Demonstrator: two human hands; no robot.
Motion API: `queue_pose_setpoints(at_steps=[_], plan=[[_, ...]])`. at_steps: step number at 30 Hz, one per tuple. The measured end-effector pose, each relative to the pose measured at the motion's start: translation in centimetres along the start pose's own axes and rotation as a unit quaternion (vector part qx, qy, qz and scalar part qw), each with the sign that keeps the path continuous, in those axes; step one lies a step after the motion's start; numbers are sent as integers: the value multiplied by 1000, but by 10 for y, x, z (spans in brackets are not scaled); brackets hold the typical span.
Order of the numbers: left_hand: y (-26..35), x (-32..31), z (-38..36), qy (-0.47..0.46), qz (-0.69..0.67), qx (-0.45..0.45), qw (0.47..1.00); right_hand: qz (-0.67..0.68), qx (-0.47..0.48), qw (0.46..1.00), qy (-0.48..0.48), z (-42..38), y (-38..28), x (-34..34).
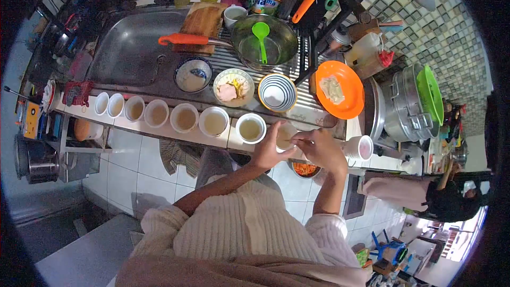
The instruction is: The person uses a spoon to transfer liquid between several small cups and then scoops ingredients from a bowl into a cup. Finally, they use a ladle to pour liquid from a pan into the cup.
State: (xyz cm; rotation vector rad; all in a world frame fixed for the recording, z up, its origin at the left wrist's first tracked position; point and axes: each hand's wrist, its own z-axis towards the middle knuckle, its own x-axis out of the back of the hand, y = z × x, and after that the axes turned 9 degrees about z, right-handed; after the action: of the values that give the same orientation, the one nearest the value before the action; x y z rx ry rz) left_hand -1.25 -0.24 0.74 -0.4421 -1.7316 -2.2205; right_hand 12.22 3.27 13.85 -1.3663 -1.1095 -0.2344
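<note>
My left hand (267, 151) is curled around the side of a small white cup (286, 131) at the counter's front edge. Over the same cup, my right hand (322, 150) pinches a thin utensil (292, 140) that dips into it; its lower end is hidden. Directly left of my left hand stands another white cup (251, 128) with pale yellowish liquid. From there a row of similar cups (214, 121) runs left along the counter edge. A stack of white cups (359, 148) lies on its side to the right of my right hand.
Behind the cups are a striped bowl (277, 93), a bowl with pink food (234, 88), a blue-patterned bowl (193, 75) and an orange plate (340, 90). A pan (287, 48) holds a green ladle (261, 32). A sink (133, 48) lies left; a metal steamer (406, 103) stands right.
</note>
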Motion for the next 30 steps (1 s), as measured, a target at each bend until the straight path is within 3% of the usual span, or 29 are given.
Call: queue_pose_setpoints(at_steps=[3,5,9,11,15,17,20,24,26,30], plan=[[2,2,2,-15,2,2,1000,34,39,998,20,3,2,-7],[1,1,0,-12,5,4,1000,-33,12,998,56,3,4,-7],[2,3,2,-13,0,-4,1000,13,54,998,13,0,4,-5],[3,2,2,-12,6,5,1000,-21,64,995,73,6,6,-10],[2,2,2,-8,7,4,1000,17,-2,998,58,0,10,-6],[4,4,3,-20,1,7,1000,46,75,996,31,-1,4,-5],[1,2,2,-18,-12,2,1000,50,-1,996,75,-3,7,-5],[8,7,3,-28,-17,22,999,64,15,997,30,-10,6,-6],[2,2,2,-8,-3,-1,1000,52,10,993,102,-8,9,-9],[2,2,1,-2,3,-11,1000,50,19,998,35,-14,6,-5]])
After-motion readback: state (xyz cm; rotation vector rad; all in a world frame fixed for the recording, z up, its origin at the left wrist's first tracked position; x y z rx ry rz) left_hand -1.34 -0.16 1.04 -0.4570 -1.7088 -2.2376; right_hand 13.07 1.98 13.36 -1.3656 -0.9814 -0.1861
